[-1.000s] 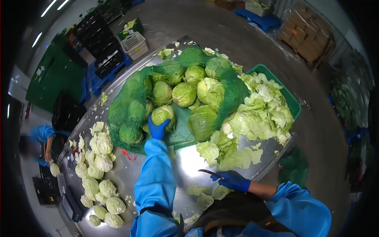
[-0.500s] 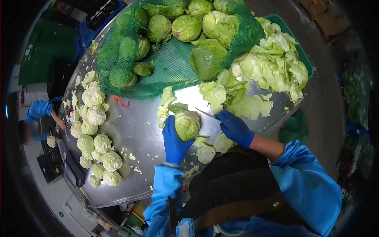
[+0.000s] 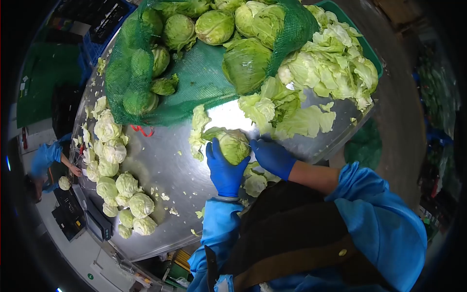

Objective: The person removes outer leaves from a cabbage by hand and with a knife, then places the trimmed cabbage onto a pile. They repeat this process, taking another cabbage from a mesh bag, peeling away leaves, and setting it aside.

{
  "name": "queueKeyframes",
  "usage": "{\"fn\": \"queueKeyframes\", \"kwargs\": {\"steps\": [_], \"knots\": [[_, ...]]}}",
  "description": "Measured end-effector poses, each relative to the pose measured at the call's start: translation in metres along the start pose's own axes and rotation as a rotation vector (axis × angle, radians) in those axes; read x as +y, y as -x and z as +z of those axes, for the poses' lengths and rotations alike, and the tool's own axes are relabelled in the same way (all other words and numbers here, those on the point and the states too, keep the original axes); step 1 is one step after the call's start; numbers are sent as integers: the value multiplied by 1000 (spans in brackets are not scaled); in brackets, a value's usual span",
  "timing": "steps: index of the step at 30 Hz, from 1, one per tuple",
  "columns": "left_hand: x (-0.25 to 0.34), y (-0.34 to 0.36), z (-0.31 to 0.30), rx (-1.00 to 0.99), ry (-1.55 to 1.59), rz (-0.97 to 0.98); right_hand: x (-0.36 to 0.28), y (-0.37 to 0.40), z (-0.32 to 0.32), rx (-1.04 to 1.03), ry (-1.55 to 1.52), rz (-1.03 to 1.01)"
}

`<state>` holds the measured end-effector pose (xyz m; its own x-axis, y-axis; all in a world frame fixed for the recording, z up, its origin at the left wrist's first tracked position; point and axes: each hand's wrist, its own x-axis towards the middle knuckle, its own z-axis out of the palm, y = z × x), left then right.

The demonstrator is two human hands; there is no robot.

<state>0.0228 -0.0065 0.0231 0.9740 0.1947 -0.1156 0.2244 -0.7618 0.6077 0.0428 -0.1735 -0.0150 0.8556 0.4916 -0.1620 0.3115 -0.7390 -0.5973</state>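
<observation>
Blue gloves cover both hands, close to the dark apron. The left hand (image 3: 223, 168) has its fingers wrapped around the round pale green cabbage (image 3: 234, 146) and grips it from below. The cabbage rests on the shiny round steel worktop (image 3: 163, 163), and one crinkly outer leaf hangs loose on its left side. The right hand (image 3: 271, 156) touches the cabbage's right side. Its fingers are curled shut, and what they hold is too hidden to tell. Small loose leaf scraps (image 3: 255, 185) lie just under the hands.

Further left sits a row of peeled whitish cabbages (image 3: 127, 186). Past the hands lies the big green net sack (image 3: 204, 82), full of darker cabbages. To its right is a heap of torn pale leaves (image 3: 335, 68) in a green plastic crate (image 3: 375, 61).

At the far left edge stands another person in a blue sleeve (image 3: 46, 158). Marks on the grey box (image 3: 68, 216) there are too small to read.
</observation>
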Motion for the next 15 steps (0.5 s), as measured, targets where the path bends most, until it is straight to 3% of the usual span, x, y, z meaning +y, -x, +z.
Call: {"fn": "queueKeyframes", "kwargs": {"steps": [6,9,12,15], "knots": [[8,8,16,0,-135,-31,15,-14,9,-133,-164,155],[1,23,22,79,-54,-64,21,-10,37,-73,-9,203],[-35,30,16,167,281,-27,34,23,49,-52,-87,170],[-57,48,-8,85,757,-261,64,45,35,-55,-172,153]]}}
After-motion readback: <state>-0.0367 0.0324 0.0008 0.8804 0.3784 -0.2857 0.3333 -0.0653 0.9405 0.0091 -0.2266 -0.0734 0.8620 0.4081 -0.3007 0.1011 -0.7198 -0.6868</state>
